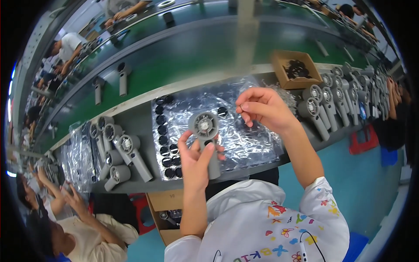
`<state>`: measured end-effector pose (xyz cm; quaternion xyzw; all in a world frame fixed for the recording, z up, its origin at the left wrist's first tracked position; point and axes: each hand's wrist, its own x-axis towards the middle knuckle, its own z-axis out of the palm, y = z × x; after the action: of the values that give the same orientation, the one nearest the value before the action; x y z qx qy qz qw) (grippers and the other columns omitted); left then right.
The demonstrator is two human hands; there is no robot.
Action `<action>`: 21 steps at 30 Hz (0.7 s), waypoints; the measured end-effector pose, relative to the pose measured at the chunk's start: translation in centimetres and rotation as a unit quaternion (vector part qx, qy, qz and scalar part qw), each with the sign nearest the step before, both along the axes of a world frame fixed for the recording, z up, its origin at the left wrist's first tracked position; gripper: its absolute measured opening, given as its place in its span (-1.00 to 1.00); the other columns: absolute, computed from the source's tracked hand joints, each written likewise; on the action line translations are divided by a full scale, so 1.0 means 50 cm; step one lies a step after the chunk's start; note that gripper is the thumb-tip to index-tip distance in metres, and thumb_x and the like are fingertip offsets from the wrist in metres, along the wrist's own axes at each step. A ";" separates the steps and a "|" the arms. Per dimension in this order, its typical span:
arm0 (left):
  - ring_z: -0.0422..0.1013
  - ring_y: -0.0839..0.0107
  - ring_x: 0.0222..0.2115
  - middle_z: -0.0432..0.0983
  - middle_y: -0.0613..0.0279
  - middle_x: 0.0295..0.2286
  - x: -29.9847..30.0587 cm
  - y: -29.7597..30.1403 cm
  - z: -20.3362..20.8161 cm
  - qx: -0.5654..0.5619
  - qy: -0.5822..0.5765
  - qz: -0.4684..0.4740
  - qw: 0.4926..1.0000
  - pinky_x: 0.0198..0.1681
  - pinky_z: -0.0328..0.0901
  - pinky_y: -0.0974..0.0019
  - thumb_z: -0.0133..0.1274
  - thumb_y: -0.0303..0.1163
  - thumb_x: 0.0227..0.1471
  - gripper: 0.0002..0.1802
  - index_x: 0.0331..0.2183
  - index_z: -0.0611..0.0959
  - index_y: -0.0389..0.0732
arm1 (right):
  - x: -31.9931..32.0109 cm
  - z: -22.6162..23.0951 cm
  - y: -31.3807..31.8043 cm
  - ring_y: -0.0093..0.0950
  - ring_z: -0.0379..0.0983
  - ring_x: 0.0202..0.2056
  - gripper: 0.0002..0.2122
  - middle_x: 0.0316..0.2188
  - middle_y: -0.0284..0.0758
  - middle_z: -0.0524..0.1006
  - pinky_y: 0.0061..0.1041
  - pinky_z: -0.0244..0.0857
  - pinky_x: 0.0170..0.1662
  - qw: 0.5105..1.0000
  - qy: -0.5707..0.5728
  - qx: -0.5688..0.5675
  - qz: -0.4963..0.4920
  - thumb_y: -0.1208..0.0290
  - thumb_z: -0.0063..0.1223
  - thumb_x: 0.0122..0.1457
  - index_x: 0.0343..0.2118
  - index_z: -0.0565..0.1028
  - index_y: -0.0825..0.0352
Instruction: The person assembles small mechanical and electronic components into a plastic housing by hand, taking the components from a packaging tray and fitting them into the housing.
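My left hand is wrapped round the handle of a grey handheld fan, its round head tipped up with the blades showing. To the right of the fan, my right hand is raised with thumb and forefinger pinched together. Something tiny seems to be between those fingertips, too small to name. Beneath both hands lies a clear plastic sheet. Several round black caps are lined up along its left side, and a single black cap sits between my hands.
Grey fans stand in a cluster on the left; many more fans crowd the right. A cardboard box holds small black parts. Beyond the bench runs a green conveyor carrying fan bodies. A co-worker sits at left. Below is an open carton.
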<state>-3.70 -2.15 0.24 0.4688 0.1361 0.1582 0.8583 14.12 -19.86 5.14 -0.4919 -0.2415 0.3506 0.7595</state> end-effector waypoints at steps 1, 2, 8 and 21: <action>0.57 0.19 -0.25 0.48 -0.22 -0.07 0.003 -0.003 0.000 -0.005 -0.001 0.007 1.000 -0.30 0.55 0.20 0.08 -0.60 0.20 -0.28 0.20 0.00 -0.21 | -0.008 0.004 0.017 -0.56 0.53 -0.39 -0.89 -0.30 -0.29 0.60 -0.56 0.44 -0.37 1.000 -0.023 -0.014 -0.002 0.59 0.10 0.24 -0.20 0.59 0.44; 0.57 0.21 -0.21 0.47 -0.20 -0.05 0.004 -0.007 0.000 0.009 -0.002 0.013 1.000 -0.28 0.55 0.21 0.07 -0.62 0.21 -0.28 0.20 0.00 -0.20 | -0.015 0.005 0.033 -0.56 0.53 -0.39 -0.89 -0.30 -0.29 0.60 -0.56 0.44 -0.37 1.000 -0.020 -0.011 0.011 0.59 0.10 0.24 -0.20 0.59 0.44; 0.54 0.26 -0.13 0.43 -0.16 -0.01 -0.019 -0.010 0.006 0.050 0.004 0.056 0.997 -0.23 0.57 0.27 0.05 -0.63 0.21 -0.28 0.21 -0.01 -0.20 | -0.068 0.006 0.113 -0.51 0.55 -0.34 -0.85 -0.31 -0.30 0.58 -0.51 0.47 -0.29 0.908 -0.409 -0.089 -0.036 0.66 0.12 0.16 -0.22 0.62 0.41; 0.54 0.24 -0.08 0.41 -0.18 0.02 -0.034 -0.012 0.009 0.077 -0.008 0.057 0.995 -0.22 0.58 0.28 0.05 -0.60 0.23 -0.28 0.23 -0.02 -0.20 | -0.090 0.022 0.120 -0.36 0.61 -0.41 -0.76 -0.40 -0.27 0.61 -0.44 0.48 -0.34 0.829 -0.546 -0.122 -0.001 0.61 0.19 0.11 -0.14 0.54 0.31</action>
<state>-5.41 -2.77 0.70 0.5234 0.1435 0.2209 0.8103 9.62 -13.85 6.23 -0.6923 -0.5713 0.0512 0.4380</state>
